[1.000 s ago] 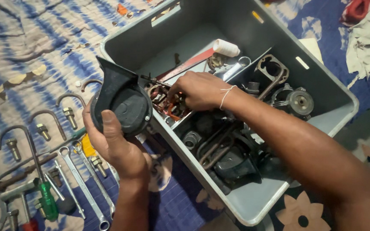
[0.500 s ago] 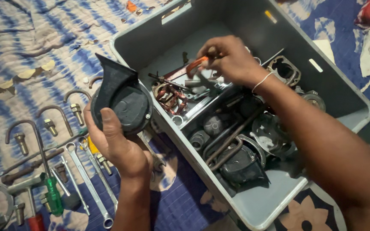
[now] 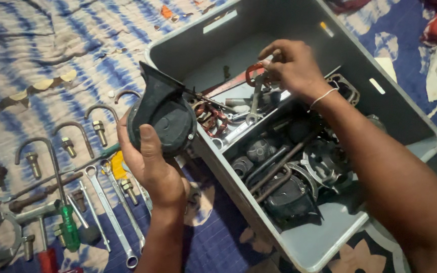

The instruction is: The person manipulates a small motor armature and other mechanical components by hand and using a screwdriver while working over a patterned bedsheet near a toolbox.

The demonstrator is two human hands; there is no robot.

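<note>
While gripped, horn (image 3: 165, 117) beside bin rim (image 3: 218, 156)

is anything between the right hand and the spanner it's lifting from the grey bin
Nothing visible: the right hand already grips the top of the spanner, which hangs over the other tools in the grey bin. The left hand holds a black horn beside the bin.

Left hand (image 3: 150, 167) gripped a black horn (image 3: 162, 119) at nine o'clock of the grey bin (image 3: 299, 247), right hand (image 3: 292, 65) pinched a spanner (image 3: 254, 103) at twelve o'clock inside it, wrenches (image 3: 110, 205) at seven o'clock.
</note>
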